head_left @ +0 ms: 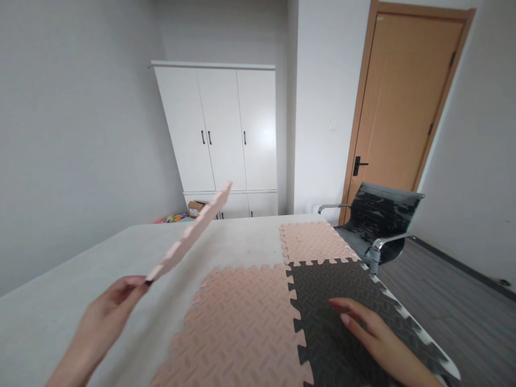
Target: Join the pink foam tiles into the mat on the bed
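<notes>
A white desk (80, 269) carries three joined foam mats: a large pink mat (242, 328), a dark grey mat (334, 322) and a smaller pink one (314, 242). The right hand (371, 333) lies flat and open on the grey mat. The left hand (108, 312) pinches a loose pink mat (193, 234), tilted up above the desk.

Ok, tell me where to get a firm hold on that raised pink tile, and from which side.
Probably the near edge, from the left. The raised pink tile tilts up off the table, far end high, pinched only at its near corner by the left hand. A fuller grip with fingers under and thumb on top, between the notched teeth, should steady it. The right hand lies flat on the dark tile.
</notes>
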`<state>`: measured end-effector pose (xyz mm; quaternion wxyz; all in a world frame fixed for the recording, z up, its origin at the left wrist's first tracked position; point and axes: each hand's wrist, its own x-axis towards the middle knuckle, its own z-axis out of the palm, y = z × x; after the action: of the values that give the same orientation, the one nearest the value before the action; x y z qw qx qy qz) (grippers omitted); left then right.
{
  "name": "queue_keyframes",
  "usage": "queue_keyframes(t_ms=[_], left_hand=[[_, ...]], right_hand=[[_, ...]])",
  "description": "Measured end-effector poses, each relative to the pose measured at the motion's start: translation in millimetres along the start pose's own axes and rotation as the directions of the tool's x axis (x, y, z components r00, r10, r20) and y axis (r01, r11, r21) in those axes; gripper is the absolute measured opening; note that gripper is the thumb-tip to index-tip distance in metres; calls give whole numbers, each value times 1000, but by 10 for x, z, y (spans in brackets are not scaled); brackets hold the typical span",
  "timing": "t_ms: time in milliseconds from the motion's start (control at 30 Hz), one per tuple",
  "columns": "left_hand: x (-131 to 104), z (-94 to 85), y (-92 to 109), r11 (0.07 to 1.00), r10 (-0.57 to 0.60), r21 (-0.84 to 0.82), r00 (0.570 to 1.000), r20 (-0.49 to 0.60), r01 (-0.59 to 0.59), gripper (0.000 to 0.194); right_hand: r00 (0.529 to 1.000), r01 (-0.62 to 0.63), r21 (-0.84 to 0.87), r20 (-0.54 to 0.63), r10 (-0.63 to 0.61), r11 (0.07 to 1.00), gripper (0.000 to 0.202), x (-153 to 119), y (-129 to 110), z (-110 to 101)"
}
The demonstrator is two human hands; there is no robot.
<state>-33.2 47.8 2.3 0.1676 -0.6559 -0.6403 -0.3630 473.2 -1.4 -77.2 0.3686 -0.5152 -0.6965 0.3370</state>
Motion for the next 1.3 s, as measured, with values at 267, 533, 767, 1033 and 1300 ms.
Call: queue_keyframes(t_ms=[267, 533, 767, 1033, 1300], left_hand=[[-34, 1021, 500, 881, 271, -473, 846, 458, -26, 24], [359, 1486, -35, 897, 263, -438, 864, 429, -55, 23], [581, 1926, -240, 948, 197, -315, 865, 461, -48, 16], [609, 2017, -288, 982, 171, -171, 791, 588, -85, 21], [525, 2080, -104, 967, 56, 172, 817, 574, -188, 28]], right_hand=[[964, -266, 269, 100, 248, 926, 43, 1274, -26, 169], [990, -139, 18, 35, 138, 990, 33, 2055, 331, 517], [995, -88, -229, -60, 76, 969, 27, 2565, 494, 780], [998, -44, -444, -61, 19, 895, 26, 2608, 651, 888], [1000, 8, -576, -16, -21, 817, 26, 2576, 581, 884]])
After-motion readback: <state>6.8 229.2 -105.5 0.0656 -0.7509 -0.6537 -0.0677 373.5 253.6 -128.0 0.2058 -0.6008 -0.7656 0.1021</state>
